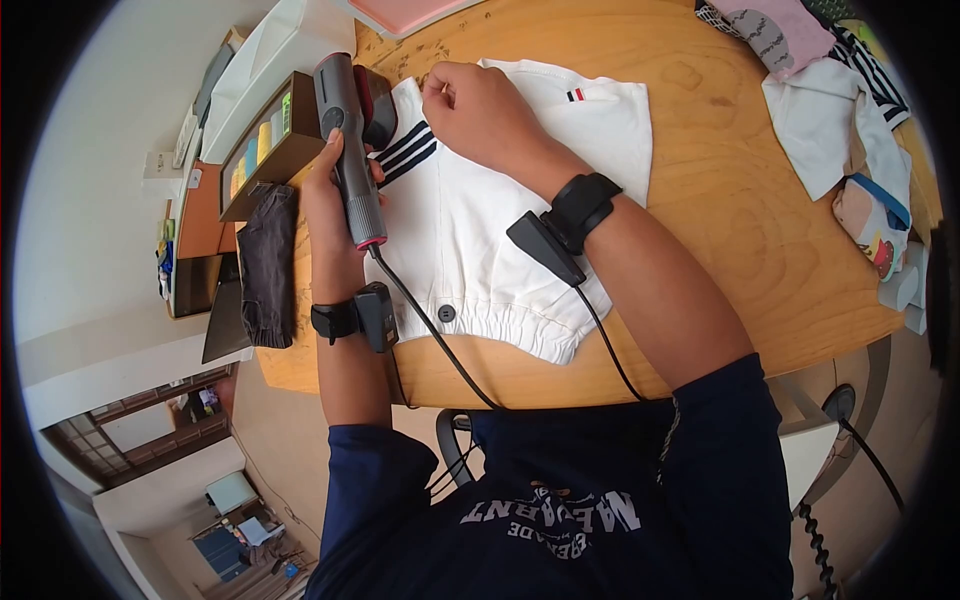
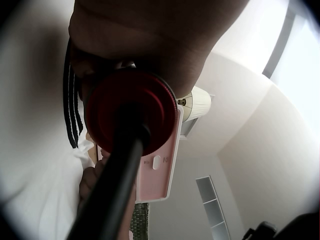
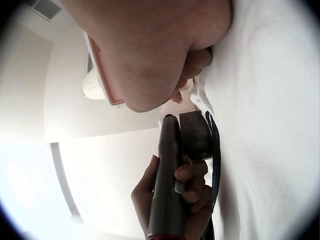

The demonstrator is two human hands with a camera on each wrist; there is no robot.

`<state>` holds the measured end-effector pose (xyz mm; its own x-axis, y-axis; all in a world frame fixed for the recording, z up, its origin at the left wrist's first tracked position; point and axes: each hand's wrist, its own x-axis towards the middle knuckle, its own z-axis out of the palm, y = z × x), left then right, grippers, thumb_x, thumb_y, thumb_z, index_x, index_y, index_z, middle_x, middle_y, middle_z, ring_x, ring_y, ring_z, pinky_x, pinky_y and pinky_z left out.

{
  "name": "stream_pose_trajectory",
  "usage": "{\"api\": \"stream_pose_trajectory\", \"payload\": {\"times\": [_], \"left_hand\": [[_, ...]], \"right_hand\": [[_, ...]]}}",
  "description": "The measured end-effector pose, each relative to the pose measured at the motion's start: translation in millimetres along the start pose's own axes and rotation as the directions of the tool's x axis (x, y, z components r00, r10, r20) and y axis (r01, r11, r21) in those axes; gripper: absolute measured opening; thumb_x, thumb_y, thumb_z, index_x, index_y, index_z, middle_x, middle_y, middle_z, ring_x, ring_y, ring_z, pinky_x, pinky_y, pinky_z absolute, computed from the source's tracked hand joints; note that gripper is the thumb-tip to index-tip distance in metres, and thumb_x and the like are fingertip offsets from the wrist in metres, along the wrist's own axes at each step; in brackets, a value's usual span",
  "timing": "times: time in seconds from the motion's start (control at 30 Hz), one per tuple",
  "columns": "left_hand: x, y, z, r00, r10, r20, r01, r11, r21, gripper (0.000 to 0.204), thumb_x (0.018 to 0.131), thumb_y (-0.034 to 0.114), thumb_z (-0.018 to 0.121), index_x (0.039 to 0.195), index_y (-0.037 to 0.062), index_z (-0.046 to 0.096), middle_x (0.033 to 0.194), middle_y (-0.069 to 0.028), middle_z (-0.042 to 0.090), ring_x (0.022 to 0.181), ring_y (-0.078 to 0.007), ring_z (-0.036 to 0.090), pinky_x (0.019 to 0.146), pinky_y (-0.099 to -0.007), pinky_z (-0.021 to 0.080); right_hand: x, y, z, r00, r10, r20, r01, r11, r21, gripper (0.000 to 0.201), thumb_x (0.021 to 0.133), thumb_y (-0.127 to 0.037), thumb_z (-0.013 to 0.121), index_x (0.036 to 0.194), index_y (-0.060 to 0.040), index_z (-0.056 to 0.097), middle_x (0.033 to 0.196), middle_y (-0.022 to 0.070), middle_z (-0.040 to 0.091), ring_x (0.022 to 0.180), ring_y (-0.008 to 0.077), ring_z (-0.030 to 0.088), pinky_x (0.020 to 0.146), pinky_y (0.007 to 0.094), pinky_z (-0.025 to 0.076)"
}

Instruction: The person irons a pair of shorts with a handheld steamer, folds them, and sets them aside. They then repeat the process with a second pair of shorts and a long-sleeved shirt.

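White shorts [image 1: 500, 230] lie on the wooden table, with a gathered elastic waist and button nearest the person. Black stripes [image 1: 408, 152] run along their left leg. My left hand [image 1: 330, 185] grips the grey handle of a corded handheld steam iron [image 1: 348, 150], its fingers wrapped around the barrel. The dark head [image 1: 378, 115] of the iron is over the striped leg, close to the cloth. My right hand [image 1: 490, 115] is at the far hem beside the iron's head, fingers curled at the cloth edge; its fingertips are partly hidden.
Folded dark trousers [image 1: 268, 265] lie at the table's left edge, near a box shelf [image 1: 270, 150]. A heap of clothes [image 1: 830, 120] is at the far right. A pink tray [image 1: 410, 12] stands at the back. The iron's cord [image 1: 430, 325] crosses the shorts toward the person.
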<state>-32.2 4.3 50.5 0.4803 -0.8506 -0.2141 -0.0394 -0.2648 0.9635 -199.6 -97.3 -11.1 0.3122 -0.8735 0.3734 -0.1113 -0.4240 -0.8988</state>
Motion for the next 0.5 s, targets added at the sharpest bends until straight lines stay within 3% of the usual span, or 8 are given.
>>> {"api": "stream_pose_trajectory", "payload": {"times": [0.33, 0.47, 0.5], "left_hand": [[-7.2, 6.9, 3.0, 1.000, -0.007, -0.014, 0.007, 1.000, -0.016, 0.045, 0.103, 0.041, 0.053, 0.103, -0.0029, 0.064, 0.067, -0.0096, 0.063, 0.046, -0.0152, 0.058, 0.045, -0.0252, 0.051], [-36.4, 8.8, 2.5, 0.997, 0.027, 0.068, -0.029, 0.999, 0.025, 0.048, 0.105, 0.040, 0.046, 0.105, -0.0047, 0.063, 0.066, -0.0099, 0.062, 0.045, -0.0152, 0.056, 0.042, -0.0245, 0.048], [-45.7, 9.1, 5.0, 0.995, 0.024, 0.098, -0.026, 1.000, 0.017, 0.047, 0.104, 0.043, 0.048, 0.104, -0.0017, 0.063, 0.066, -0.0086, 0.061, 0.047, -0.0134, 0.056, 0.044, -0.0235, 0.047]], "right_hand": [[1.4, 1.1, -1.0, 1.000, 0.019, 0.017, -0.019, 1.000, 0.022, 0.018, 0.092, -0.017, 0.060, 0.089, -0.0003, 0.067, 0.069, 0.0148, 0.067, 0.061, 0.0290, 0.065, 0.061, 0.0380, 0.052], [2.0, -2.5, -3.1, 0.998, 0.053, 0.031, -0.054, 0.998, 0.021, 0.017, 0.091, -0.016, 0.060, 0.089, -0.0002, 0.067, 0.069, 0.0149, 0.068, 0.062, 0.0286, 0.065, 0.062, 0.0379, 0.052], [1.9, -2.4, -2.2, 0.998, 0.054, 0.011, -0.055, 0.998, 0.044, 0.016, 0.088, -0.015, 0.060, 0.085, -0.0010, 0.066, 0.070, 0.0161, 0.068, 0.066, 0.0325, 0.066, 0.065, 0.0411, 0.053]]}}
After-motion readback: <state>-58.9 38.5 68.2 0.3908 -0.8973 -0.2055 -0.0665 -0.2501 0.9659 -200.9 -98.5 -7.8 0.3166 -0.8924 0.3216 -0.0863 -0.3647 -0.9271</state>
